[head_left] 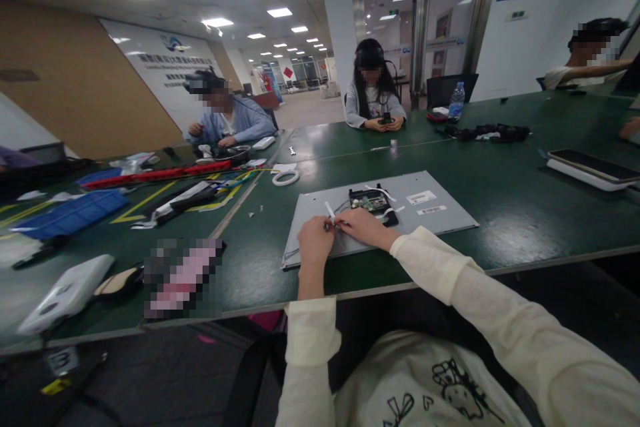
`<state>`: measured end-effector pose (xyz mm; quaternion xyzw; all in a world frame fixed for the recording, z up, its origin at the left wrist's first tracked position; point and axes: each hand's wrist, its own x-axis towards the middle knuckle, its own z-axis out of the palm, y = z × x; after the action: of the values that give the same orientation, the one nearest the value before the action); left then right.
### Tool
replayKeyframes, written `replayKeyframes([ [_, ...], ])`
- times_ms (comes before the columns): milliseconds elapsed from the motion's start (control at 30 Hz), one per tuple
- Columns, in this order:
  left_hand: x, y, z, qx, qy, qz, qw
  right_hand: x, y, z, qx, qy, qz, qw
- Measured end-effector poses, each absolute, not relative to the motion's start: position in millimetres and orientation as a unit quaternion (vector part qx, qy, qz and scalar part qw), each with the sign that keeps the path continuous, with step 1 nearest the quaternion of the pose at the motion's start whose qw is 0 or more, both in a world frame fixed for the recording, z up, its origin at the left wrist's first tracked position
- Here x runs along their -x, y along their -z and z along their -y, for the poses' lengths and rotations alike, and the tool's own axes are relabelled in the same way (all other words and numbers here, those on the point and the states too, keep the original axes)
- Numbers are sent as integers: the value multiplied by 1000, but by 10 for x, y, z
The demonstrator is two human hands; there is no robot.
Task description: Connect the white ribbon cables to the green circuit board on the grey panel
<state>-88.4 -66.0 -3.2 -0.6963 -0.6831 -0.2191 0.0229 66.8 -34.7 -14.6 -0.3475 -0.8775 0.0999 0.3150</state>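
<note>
A flat grey metal panel (450,217), which looks like the back of a display, lies on the green table in front of me. A black frame with a green circuit board (373,203) sits on its far middle part, with white tape strips about it. My left hand (316,240) is over the panel's left part, fingers closed around what looks like a thin grey cable (343,206) running from the board. My right hand (364,227) meets it, its fingertips pinching the lower end of a short white tape strip (329,209). The fingers hide part of the cable.
A white tape roll (285,178) and a small wrench (293,151) lie beyond the panel. To the left are a blue tray (75,212), a white device (67,293) and a pink blurred item (187,279). Co-workers sit around the table; a water bottle (457,102) stands far right.
</note>
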Motion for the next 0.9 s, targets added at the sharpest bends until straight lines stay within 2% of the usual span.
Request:
replayKeyframes([
  [100, 896, 40, 648, 696, 243, 676, -10, -666, 130, 402, 359, -74, 892, 264],
  [200, 902, 47, 622, 696, 285, 658, -34, -665, 97, 461, 375, -61, 889, 256],
  [333, 892, 54, 572, 715, 320, 622, -15, -661, 78, 497, 387, -62, 885, 250],
  [500, 855, 40, 557, 765, 273, 583, -24, -662, 100, 484, 412, -73, 872, 253],
  [700, 820, 3, 643, 755, 166, 633, -37, -666, 134, 458, 423, -86, 857, 282],
  [900, 809, -7, 655, 748, 165, 642, -32, -663, 129, 460, 428, -50, 861, 268],
])
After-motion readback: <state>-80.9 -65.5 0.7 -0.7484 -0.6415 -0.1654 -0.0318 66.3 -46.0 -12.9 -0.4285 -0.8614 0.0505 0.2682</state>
